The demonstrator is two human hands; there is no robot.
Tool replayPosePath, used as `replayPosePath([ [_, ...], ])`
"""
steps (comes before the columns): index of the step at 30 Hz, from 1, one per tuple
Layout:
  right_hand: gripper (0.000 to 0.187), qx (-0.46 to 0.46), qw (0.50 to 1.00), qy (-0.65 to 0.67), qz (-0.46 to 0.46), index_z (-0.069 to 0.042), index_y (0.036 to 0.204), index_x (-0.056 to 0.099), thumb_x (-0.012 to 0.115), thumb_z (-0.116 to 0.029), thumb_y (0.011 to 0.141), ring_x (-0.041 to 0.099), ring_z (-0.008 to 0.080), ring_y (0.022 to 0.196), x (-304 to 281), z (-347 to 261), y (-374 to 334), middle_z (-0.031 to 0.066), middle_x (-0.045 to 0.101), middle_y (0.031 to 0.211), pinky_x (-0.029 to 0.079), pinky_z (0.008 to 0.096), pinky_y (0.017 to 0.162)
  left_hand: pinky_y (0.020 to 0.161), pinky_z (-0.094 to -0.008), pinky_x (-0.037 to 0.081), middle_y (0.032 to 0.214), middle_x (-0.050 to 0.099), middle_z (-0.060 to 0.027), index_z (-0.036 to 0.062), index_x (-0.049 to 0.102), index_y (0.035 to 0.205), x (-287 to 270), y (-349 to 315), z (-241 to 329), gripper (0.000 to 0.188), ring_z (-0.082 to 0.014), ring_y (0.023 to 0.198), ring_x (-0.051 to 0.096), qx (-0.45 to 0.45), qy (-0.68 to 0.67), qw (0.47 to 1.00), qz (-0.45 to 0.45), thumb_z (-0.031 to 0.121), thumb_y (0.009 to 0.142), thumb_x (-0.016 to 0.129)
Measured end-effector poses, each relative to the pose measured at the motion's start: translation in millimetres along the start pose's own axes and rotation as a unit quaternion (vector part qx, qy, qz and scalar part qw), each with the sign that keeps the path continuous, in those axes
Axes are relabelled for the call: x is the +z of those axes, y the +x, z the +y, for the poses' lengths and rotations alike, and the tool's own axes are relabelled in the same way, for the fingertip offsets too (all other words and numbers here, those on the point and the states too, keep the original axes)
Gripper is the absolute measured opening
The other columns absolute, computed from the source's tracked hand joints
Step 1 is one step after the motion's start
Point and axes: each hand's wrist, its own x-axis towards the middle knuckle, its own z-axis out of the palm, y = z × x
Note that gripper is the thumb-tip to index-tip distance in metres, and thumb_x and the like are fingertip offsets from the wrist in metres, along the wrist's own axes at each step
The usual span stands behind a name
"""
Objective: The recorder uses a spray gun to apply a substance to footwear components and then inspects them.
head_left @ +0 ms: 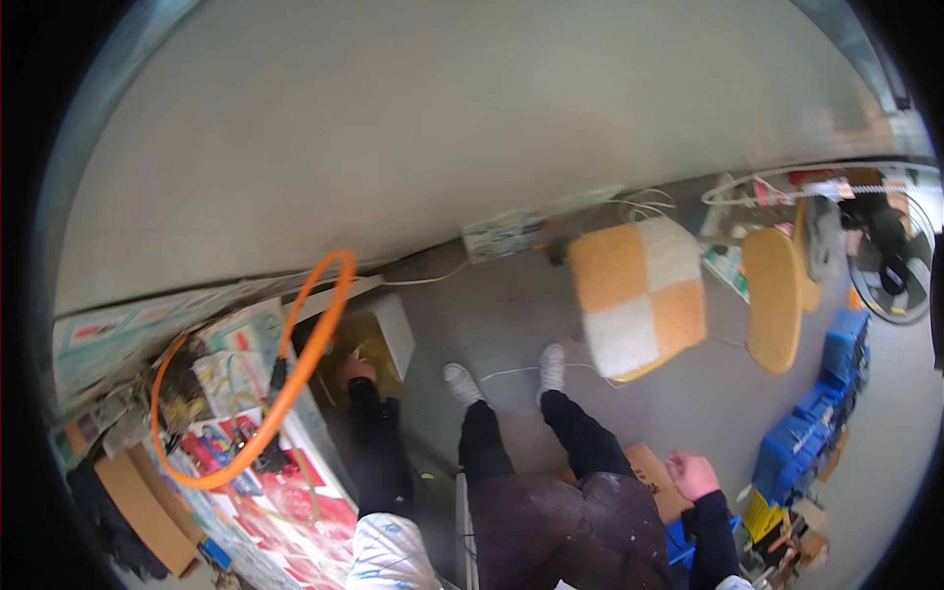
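Observation:
My left hand [358, 370] reaches down into a white open-topped bin [397, 334] beside the table on the left. The bin's inside looks yellowish-brown, and what lies in it is blurred. My fingers there are too small and dim to make out, so any hold is unclear. On the other side, my right hand [693, 475] hangs beside my dark apron [565, 531] with its fingers curled in and nothing visible in them. A cardboard box [657, 482] is close by that hand.
An orange hose [320, 369] loops above the cluttered table [329, 511] at left. A stool with a checkered cushion [639, 295] and a yellow chair [773, 300] stand to the right. Blue bins [790, 455] line the right side. Thin white cable [511, 372] crosses the floor.

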Motion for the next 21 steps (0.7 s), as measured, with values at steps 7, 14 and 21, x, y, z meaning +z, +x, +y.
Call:
replayPosePath([
  [7, 0.020, -0.222, 0.964, 0.143, -0.028, -0.004, 0.104, 0.069, 0.062, -0.019, 0.093, 0.068, 0.0373, 0.096, -13.3, -144.7, 23.2, 0.0175, 0.071, 0.100, 0.054, 0.0449, 0.086, 0.075, -0.0502, 0.053, 0.088, 0.071, -0.0204, 0.0046, 0.066, 0.093, -43.6, -159.7, 40.6, 0.031, -0.0428, 0.083, 0.068, 0.090, -0.257, 0.952, 0.143, 0.036, 0.098, 0.062],
  [14, 0.053, -0.287, 0.920, 0.262, 0.056, 0.001, 0.128, 0.057, 0.073, -0.033, 0.091, 0.052, 0.0394, 0.128, -91.2, -210.4, -6.5, 0.0249, 0.056, 0.132, 0.042, 0.0428, 0.109, 0.069, -0.0305, 0.053, 0.082, 0.069, -0.0067, 0.0001, 0.062, 0.108, -238.0, -401.2, 157.8, 0.016, -0.0146, 0.073, 0.066, 0.161, -0.465, 0.866, 0.093, 0.010, 0.096, 0.064],
  [21, 0.060, 0.016, 0.792, 0.610, -0.004, 0.000, 0.134, 0.054, 0.070, -0.042, 0.094, 0.050, 0.0395, 0.130, -111.5, -97.9, 58.1, 0.0238, 0.054, 0.135, 0.041, 0.0439, 0.110, 0.059, -0.0217, 0.047, 0.083, 0.065, -0.0031, 0.0020, 0.058, 0.112, -398.2, -576.9, 189.5, 0.011, -0.0079, 0.065, 0.058, 0.237, -0.658, 0.714, -0.030, 0.005, 0.101, 0.059],
])
